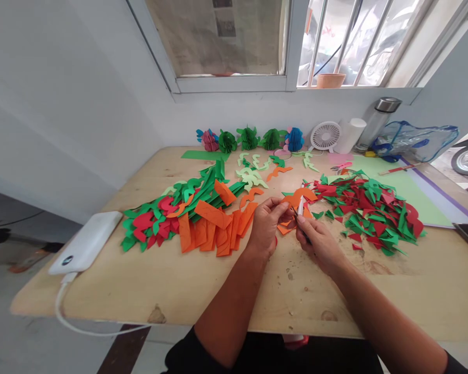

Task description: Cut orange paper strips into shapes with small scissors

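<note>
My left hand [268,223] pinches a piece of orange paper [302,196] with a curved, wavy edge. My right hand [320,240] is closed on a pair of scissors [298,214]; its fingers hide most of the handles, and the blades are at the orange paper. Left of my hands lie several folded orange paper strips [208,228] with drawn lines. Beyond them is a heap of long green strips [206,193], and red and green cut shapes [152,221] lie at its left end. Pale green cut shapes [252,176] are spread behind.
A large pile of red and green scraps [378,210] lies right of my hands. A white power bank [86,242] with a cable sits at the left edge. Along the wall stand paper honeycomb figures [248,138], a small fan [325,136] and a bottle [377,124].
</note>
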A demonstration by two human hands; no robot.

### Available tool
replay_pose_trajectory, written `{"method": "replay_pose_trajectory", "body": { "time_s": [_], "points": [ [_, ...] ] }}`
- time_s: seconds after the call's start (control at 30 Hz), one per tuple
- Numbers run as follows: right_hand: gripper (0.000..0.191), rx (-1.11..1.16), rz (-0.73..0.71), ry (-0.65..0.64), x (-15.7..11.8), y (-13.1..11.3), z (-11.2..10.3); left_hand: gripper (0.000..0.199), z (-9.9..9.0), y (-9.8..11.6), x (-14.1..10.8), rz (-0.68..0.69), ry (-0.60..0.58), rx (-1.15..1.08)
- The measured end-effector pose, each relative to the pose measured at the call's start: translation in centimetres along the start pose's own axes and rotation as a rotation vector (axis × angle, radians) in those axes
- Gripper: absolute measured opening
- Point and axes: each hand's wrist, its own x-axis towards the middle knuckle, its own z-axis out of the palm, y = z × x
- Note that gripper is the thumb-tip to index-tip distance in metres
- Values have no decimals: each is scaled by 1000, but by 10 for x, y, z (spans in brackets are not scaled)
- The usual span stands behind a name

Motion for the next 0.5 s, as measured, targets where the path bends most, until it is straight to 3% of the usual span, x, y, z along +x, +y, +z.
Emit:
{"method": "replay_pose_trajectory", "body": {
  "time_s": [0.5],
  "points": [
    [57,-22,-10,9,0,-1,0,20,0,-1,1,2,0,1]
  ]
}}
